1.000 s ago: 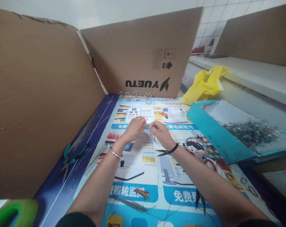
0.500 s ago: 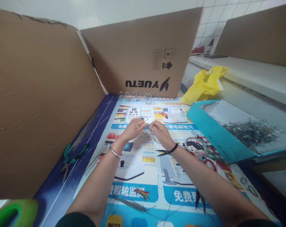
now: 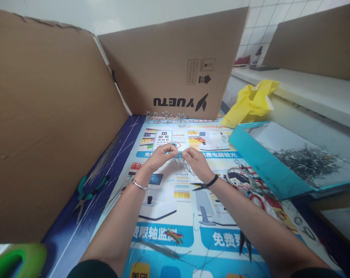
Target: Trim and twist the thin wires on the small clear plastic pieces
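My left hand (image 3: 162, 156) and my right hand (image 3: 197, 163) meet over the middle of the printed mat (image 3: 166, 185). Fingertips of both are pinched on a tangle of thin wire (image 3: 183, 165), which hangs below them in loose loops. Fine detail at the fingertips is too small to make out. Just under my right wrist lie the dark tips of a tool (image 3: 199, 187), partly hidden by the arm. Nearer me are a bundle of coloured strips (image 3: 174, 236) and a grey bunch of straight wires (image 3: 160, 250).
Teal-handled pliers (image 3: 86, 195) lie at left, a green tape roll (image 3: 33, 258) at lower left. Cardboard panels (image 3: 169, 69) wall the back and left. At right stand a teal box (image 3: 267, 166) holding many wire pieces, a wire coil (image 3: 240, 179) and a yellow bag (image 3: 248, 104).
My left hand has shifted slightly left and its fingers have changed position. My right hand stays almost still. More of the wire tangle shows between them.
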Demonstrator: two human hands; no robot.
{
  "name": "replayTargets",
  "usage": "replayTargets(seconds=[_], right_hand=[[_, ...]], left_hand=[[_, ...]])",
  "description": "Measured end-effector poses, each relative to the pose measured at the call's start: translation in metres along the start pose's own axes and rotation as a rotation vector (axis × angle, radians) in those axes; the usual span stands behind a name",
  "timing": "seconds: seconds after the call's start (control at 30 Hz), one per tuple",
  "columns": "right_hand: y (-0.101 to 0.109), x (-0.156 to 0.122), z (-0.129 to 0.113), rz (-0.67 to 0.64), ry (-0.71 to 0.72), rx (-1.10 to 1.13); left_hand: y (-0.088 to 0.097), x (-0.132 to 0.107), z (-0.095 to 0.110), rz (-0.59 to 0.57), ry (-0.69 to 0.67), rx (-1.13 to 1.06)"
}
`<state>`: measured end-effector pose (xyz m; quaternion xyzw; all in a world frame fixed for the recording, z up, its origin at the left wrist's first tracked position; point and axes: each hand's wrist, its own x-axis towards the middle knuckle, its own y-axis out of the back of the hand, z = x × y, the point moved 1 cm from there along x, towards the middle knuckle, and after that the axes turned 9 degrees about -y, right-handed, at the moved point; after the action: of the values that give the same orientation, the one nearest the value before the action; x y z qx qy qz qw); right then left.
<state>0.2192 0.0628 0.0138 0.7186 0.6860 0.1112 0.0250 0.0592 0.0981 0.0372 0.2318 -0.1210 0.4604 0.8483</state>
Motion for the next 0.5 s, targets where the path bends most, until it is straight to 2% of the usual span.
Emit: replayTargets(seconds=[0.23, 0.5], right_hand=[[-0.001, 0.001, 0.003, -0.031, 0.012, -0.020], [-0.003, 0.002, 0.005, -0.030, 0.022, -0.065]], left_hand=[[-0.003, -0.001, -0.008, 0.047, 0.022, -0.165], [-0.004, -0.001, -0.010, 0.070, 0.083, -0.166]])
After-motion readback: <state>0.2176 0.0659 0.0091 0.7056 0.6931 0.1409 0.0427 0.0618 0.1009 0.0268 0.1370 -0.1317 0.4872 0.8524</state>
